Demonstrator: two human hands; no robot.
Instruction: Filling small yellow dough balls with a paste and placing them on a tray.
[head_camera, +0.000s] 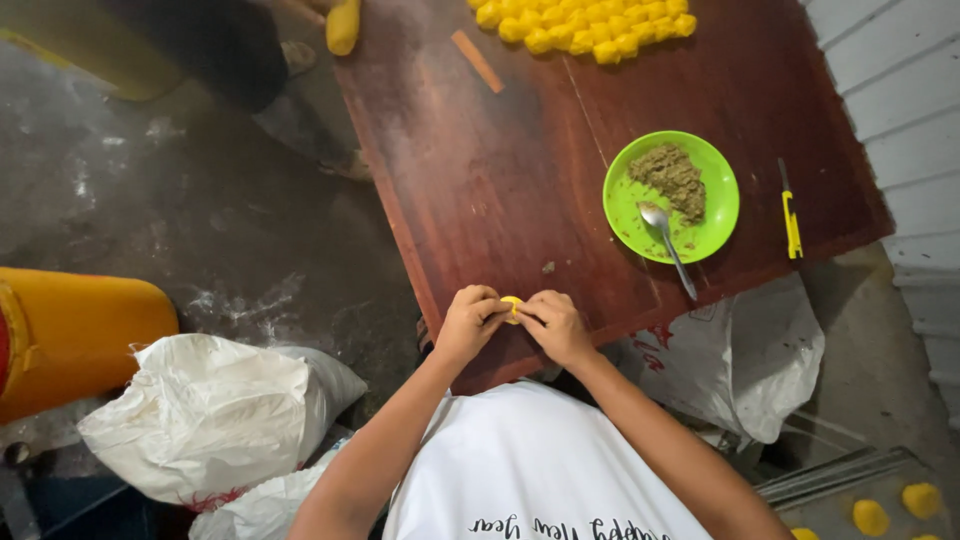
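At the far left of the frame we see an orange drum lying on the floor, with a white sack just below and right of it. Near the lower centre, our left hand and right hand meet at the near edge of the dark wooden worktop, fingers of both closed on a small yellow dough piece pinched between them. At the top, right of centre, a cluster of yellow pieces lies on the worktop. Further right sits a green plate holding brownish filling and a spoon. A yellow-handled tool lies near the worktop's right edge.
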